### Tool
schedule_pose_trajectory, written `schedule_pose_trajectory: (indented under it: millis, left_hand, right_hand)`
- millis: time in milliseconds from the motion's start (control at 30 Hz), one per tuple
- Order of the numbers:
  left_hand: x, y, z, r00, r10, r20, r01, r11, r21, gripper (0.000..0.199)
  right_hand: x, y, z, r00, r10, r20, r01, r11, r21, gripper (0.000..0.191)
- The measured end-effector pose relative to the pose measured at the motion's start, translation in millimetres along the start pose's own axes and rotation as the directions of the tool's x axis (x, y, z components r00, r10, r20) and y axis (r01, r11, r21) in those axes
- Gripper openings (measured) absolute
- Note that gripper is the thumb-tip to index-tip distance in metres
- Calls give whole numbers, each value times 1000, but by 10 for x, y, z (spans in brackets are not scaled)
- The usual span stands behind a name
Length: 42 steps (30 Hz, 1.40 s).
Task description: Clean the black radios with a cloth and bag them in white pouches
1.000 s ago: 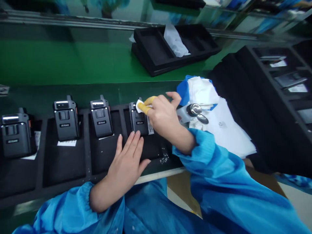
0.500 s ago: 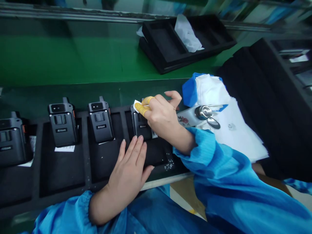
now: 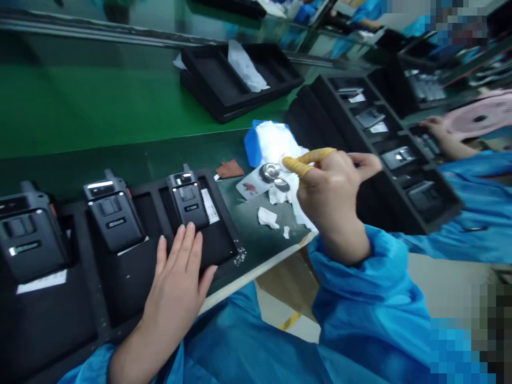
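In the head view, my left hand (image 3: 174, 290) lies flat and unclenched, gripping nothing, its fingertips at the near end of a handset (image 3: 189, 200) that sits in the right compartment of the tray (image 3: 91, 256), a label (image 3: 210, 206) on its right. My right hand (image 3: 288, 161) is raised over the bench to the right, two yellow-covered fingertips close together beside the open metal cap (image 3: 270, 172) of the bottle (image 3: 248, 185); blur and white wipes (image 3: 276, 140) behind them mean I can't tell whether they pinch anything or touch the cap. The wipes spill from a blue box (image 3: 252, 146) just beyond, and a white scrap (image 3: 267, 217) lies nearer me. As for progress, I count two more handsets to the left, each in its own compartment; all three look alike, so I can't say which are done. I judge the right one to be in hand, since my left fingers are on it. Farther right, a co-worker's sleeve (image 3: 480, 176) shows beside another tray (image 3: 442, 216).
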<state>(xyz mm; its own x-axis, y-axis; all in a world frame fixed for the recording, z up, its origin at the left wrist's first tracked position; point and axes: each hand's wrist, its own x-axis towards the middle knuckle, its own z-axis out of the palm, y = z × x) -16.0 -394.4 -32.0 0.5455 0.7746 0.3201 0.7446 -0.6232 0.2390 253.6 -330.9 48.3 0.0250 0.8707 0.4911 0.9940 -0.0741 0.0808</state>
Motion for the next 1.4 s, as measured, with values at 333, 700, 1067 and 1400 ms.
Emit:
schedule_pose_trajectory:
  millis: [333, 700, 1067, 1400]
  left_hand:
    - [1, 17, -12, 999, -43, -9, 42, 997, -63, 53]
    - [8, 30, -28, 996, -68, 64, 71, 996, -48, 47]
    - [29, 25, -44, 994, -69, 81, 74, 995, -60, 48]
    - [21, 28, -44, 993, -75, 88, 79, 995, -52, 48]
  right_hand:
    - [-6, 120, 147, 987, -58, 147, 45, 995, 92, 28]
    - [-136, -524, 185, 940, -330, -88, 342, 914, 217, 37]
    - [-341, -984, 465, 820, -572, -20, 567, 807, 163, 37]
    - [42, -1106, 463, 921, -380, 90, 356, 912, 203, 43]
